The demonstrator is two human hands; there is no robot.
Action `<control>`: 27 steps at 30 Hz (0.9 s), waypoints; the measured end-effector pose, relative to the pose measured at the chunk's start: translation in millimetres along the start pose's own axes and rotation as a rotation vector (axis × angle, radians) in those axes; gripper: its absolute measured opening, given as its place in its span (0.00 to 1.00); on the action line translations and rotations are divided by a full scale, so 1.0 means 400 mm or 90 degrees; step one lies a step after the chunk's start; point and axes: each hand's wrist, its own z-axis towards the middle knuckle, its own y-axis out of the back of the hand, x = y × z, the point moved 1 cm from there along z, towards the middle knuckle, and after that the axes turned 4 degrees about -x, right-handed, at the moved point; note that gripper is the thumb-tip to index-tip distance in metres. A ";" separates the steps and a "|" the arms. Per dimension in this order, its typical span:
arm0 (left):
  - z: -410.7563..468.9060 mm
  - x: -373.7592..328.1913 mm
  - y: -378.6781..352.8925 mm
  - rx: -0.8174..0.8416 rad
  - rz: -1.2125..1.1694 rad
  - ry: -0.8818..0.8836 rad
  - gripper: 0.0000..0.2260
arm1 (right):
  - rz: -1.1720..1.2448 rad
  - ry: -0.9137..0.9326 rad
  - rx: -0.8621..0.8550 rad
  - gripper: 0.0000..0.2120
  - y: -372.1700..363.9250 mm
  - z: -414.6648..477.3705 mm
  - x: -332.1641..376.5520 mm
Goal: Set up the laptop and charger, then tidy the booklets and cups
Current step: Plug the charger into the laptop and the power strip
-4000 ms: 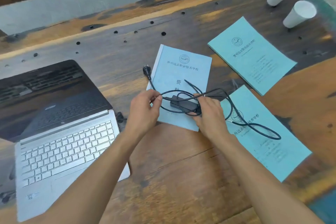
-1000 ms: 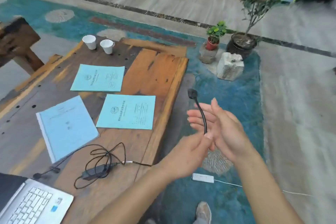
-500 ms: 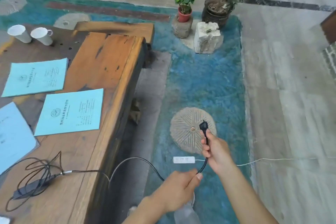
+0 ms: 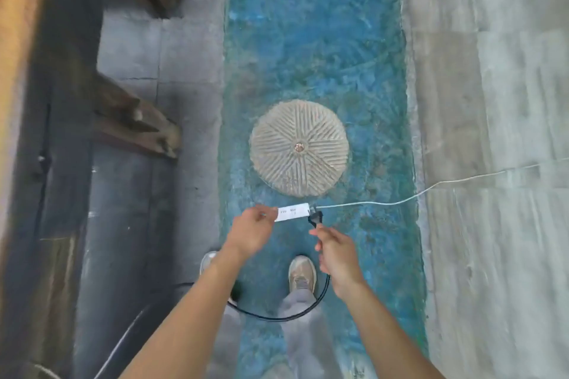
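I look straight down at the floor. My right hand (image 4: 337, 258) grips the black charger cable just behind its black plug (image 4: 315, 219), which is at the right end of a white power strip (image 4: 292, 212). My left hand (image 4: 251, 229) holds the strip's left end. The black cable (image 4: 286, 317) loops down behind my right wrist and runs off to the lower left. The laptop, booklets and cups are out of view.
The wooden table's edge (image 4: 18, 71) runs down the left side, with dark legs (image 4: 135, 123) beneath. A round ribbed stone disc (image 4: 298, 148) lies in the blue floor strip. The strip's white cord (image 4: 431, 188) trails right. My shoes (image 4: 302, 274) stand below.
My view has dropped from the table to the floor. My right hand has brought the plug down to the power strip, and my left hand let go of the cable and took the strip.
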 end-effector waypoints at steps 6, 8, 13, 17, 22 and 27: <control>0.343 0.162 -0.153 0.000 0.057 0.029 0.11 | -0.064 0.027 -0.017 0.18 -0.111 0.262 -0.206; 0.436 0.230 -0.224 0.002 0.077 0.061 0.12 | -0.050 -0.012 -0.012 0.17 -0.132 0.329 -0.271; 0.616 0.373 -0.392 -0.021 0.026 0.158 0.13 | 0.063 -0.084 0.016 0.12 -0.169 0.458 -0.361; 0.722 0.481 -0.488 -0.056 0.068 0.178 0.20 | 0.087 -0.112 0.019 0.12 -0.191 0.546 -0.405; 0.817 0.581 -0.563 -0.098 -0.002 0.234 0.30 | 0.119 -0.146 0.047 0.11 -0.230 0.630 -0.440; 0.869 0.609 -0.613 -0.190 -0.194 0.312 0.36 | 0.133 -0.168 0.050 0.12 -0.264 0.671 -0.465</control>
